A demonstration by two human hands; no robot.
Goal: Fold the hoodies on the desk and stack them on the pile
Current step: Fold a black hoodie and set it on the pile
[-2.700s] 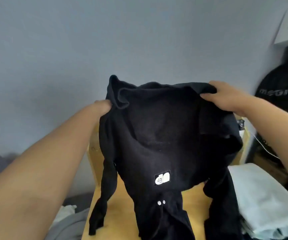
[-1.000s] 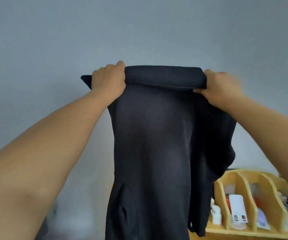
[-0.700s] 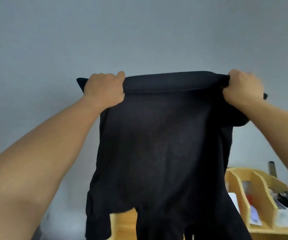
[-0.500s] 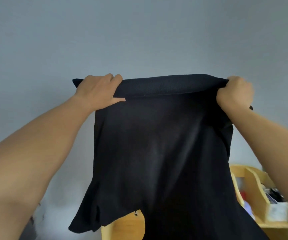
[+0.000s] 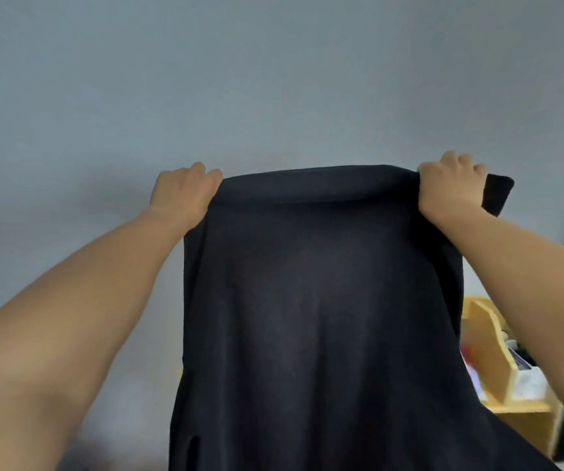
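I hold a black hoodie [image 5: 318,317] up in the air in front of the wall, hanging straight down from its ribbed top edge. My left hand [image 5: 183,195] grips the left corner of that edge with curled fingers. My right hand [image 5: 450,186] grips the right corner, and a short flap of fabric sticks out past it to the right. The hanging cloth hides the desk and the pile.
A plain grey-blue wall [image 5: 273,79] fills the background. A yellow wooden desk organiser [image 5: 498,368] with small items in its slots shows at the lower right, partly behind my right forearm. A dark blurred shape sits at the far right edge.
The garment was held lower with its logo facing me, then raised and stretched by its ribbed edge. In the last half second both hands lifted slightly and the view shifted left.
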